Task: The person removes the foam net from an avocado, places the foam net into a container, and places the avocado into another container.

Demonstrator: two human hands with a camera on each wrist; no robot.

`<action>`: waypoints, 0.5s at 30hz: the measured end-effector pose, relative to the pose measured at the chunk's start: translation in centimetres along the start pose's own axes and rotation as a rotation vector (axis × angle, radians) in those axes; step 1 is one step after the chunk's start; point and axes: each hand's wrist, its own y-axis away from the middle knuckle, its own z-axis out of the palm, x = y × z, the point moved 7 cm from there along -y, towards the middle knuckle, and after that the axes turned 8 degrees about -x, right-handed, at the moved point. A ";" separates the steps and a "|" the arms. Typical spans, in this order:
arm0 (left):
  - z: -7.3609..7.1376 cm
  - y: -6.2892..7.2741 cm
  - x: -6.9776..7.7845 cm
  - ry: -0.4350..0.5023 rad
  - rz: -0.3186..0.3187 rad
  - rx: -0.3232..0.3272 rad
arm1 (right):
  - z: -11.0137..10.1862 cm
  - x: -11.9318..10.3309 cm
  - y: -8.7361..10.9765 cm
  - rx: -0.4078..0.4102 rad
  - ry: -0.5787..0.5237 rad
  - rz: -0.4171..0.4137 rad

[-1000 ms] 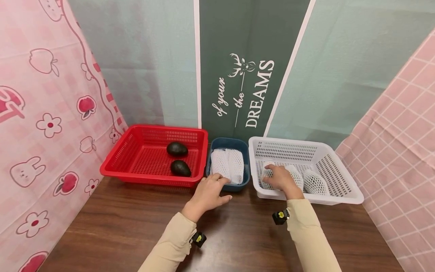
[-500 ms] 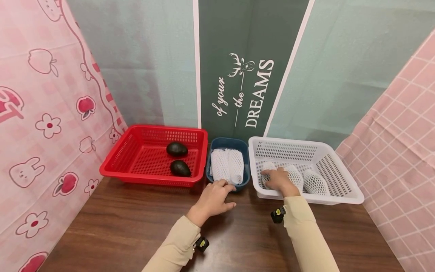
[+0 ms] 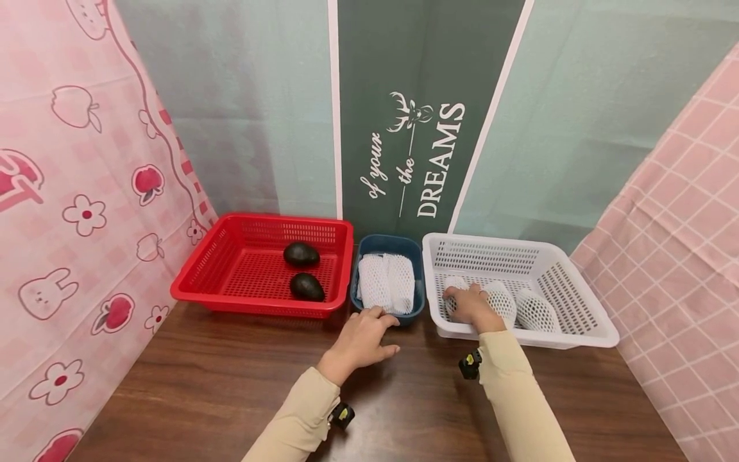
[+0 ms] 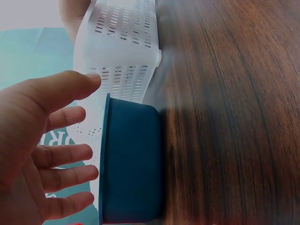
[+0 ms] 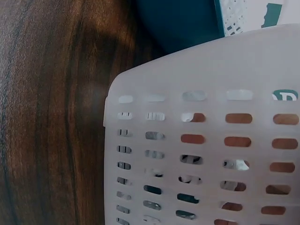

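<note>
My right hand [image 3: 470, 304] is down in the white basket [image 3: 600, 330], its fingers curled over the leftmost netted avocado [image 3: 456, 282], whose lower part the hand hides. Two more foam-netted avocados [image 3: 501, 301] lie to the right of it. Through the slots in the right wrist view, the hand and dark skin under white netting show in pieces. My left hand [image 3: 362, 337] hovers at the front rim of the blue bin [image 4: 133, 161], fingers spread and holding nothing. Inside that bin lie white foam net sleeves [image 3: 385, 282].
At left stands a red basket [image 3: 196, 282] with two bare dark avocados [image 3: 301, 254] near its right side. All three containers stand in a row on the brown wooden table [image 3: 416, 410], before a green curtain [image 3: 427, 51]. Pink cloths hang on both sides.
My right hand has lowered onto the leftmost netted avocado, and its fingers have curled in. My left hand has drawn slightly back and right from the net sleeves.
</note>
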 end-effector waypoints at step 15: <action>0.0 0.0 -0.3 0.003 0.005 0.004 | -0.4 0.1 0.4 0.065 -0.040 -0.015</action>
